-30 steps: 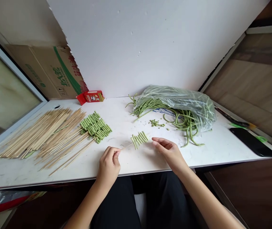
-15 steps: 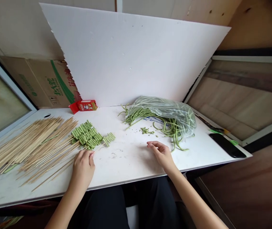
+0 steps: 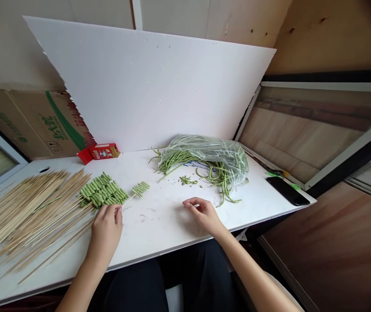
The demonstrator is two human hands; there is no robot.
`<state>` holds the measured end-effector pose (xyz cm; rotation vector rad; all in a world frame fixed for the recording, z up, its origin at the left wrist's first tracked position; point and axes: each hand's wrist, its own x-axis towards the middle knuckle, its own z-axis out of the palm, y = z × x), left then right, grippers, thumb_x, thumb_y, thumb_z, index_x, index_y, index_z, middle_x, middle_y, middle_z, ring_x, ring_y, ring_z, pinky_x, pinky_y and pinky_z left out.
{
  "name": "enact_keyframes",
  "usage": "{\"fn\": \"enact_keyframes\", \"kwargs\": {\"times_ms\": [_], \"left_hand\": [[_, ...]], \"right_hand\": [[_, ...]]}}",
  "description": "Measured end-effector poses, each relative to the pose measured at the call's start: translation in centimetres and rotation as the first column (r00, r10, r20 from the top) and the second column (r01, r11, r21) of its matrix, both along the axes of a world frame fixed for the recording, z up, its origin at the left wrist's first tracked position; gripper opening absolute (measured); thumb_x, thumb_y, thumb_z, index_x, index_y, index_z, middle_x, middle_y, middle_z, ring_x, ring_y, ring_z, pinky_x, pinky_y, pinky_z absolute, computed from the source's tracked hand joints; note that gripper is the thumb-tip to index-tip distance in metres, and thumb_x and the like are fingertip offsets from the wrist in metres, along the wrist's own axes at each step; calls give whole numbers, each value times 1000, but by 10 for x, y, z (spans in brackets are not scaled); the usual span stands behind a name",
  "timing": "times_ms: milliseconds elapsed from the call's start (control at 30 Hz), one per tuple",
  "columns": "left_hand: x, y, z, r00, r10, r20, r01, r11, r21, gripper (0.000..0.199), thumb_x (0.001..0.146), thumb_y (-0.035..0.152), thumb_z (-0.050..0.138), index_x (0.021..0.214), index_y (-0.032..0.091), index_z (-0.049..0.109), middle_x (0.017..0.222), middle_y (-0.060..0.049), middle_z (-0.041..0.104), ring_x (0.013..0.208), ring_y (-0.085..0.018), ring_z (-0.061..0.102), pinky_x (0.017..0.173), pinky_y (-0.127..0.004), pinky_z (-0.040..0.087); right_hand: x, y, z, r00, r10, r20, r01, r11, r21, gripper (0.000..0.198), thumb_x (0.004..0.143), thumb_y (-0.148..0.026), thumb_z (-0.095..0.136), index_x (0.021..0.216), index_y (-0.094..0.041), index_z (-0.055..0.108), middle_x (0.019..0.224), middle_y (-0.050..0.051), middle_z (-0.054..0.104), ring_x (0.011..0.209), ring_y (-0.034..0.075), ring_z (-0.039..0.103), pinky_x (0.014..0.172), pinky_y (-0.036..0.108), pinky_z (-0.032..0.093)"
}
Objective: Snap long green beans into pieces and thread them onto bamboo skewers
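My left hand (image 3: 107,223) is closed on a thin bamboo skewer (image 3: 128,200), whose far end carries a short row of cut green bean pieces (image 3: 140,189). Just beyond that hand lies a pile of finished-looking bean skewers (image 3: 102,190), their bare sticks pointing to the lower left. My right hand (image 3: 201,212) rests low over the white table, fingers slightly bent, thumb apart, with nothing visible in it. Small bean scraps (image 3: 188,180) lie beyond the right hand. Behind them a clear plastic bag (image 3: 211,149) holds long green beans (image 3: 175,161), some spilling out at the front.
Many loose bamboo skewers (image 3: 22,203) spread over the left side of the white table (image 3: 162,234). A red box (image 3: 102,151) stands at the back left before a cardboard carton (image 3: 35,125). A black phone (image 3: 287,190) lies at the right edge. A white board (image 3: 159,91) stands behind.
The view has turned to the right, so the table's contents appear shifted left. My left hand has drawn the held skewer slightly away from the pile. My right hand looks nearly unchanged.
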<state>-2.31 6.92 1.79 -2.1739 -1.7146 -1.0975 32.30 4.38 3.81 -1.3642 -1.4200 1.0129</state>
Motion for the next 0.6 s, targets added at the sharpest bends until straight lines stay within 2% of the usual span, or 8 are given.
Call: {"fn": "enact_keyframes", "kwargs": {"times_ms": [67, 200, 333, 433, 500, 600], "left_hand": [[3, 6, 1, 1000, 11, -11, -11, 1000, -22, 19, 105, 25, 45, 100, 20, 62, 96, -10, 66, 85, -28, 66, 76, -39, 52], [5, 3, -3, 999, 23, -45, -24, 999, -26, 20, 104, 20, 42, 102, 20, 62, 98, -12, 67, 92, -30, 66, 80, -41, 51], [6, -12, -7, 991, 47, -124, -47, 999, 6, 20, 102, 15, 45, 107, 21, 64, 105, -12, 71, 101, -34, 65, 84, -45, 49], [13, -20, -8, 996, -43, -74, 44, 999, 10, 15, 101, 17, 50, 107, 22, 63, 105, -10, 72, 100, -31, 66, 85, -44, 50], [20, -24, -9, 991, -136, 15, 136, 991, -7, 13, 102, 19, 52, 110, 23, 62, 105, -9, 71, 101, -28, 67, 87, -41, 52], [30, -27, -12, 975, -202, 92, 204, 979, -10, 13, 102, 20, 52, 111, 24, 61, 103, -8, 70, 97, -26, 68, 85, -38, 53]], "right_hand": [[3, 0, 3, 999, 18, 41, -18, 1000, 12, 35, 94, -53, 68, 102, -21, 80, 102, 7, 80, 73, 18, 65, 66, 31, 47], [16, 6, 18, 993, -13, 121, 3, 997, 83, 32, 94, -50, 68, 100, -21, 81, 109, 10, 81, 100, 26, 72, 76, 33, 50], [35, 26, 33, 979, -83, 187, 64, 992, 107, 32, 94, -50, 67, 95, -21, 81, 115, 12, 81, 97, 27, 74, 76, 35, 53], [48, 54, 36, 942, -111, 316, 69, 988, 142, 33, 96, -47, 64, 102, -20, 82, 111, 12, 82, 97, 28, 75, 75, 35, 56], [56, 77, 34, 870, -130, 476, 49, 982, 180, 32, 97, -42, 60, 108, -20, 82, 111, 12, 82, 96, 28, 76, 77, 37, 59], [64, 111, 32, 791, -145, 594, 19, 977, 213, 31, 96, -29, 58, 113, -18, 81, 116, 15, 81, 102, 31, 75, 86, 42, 59]]}}
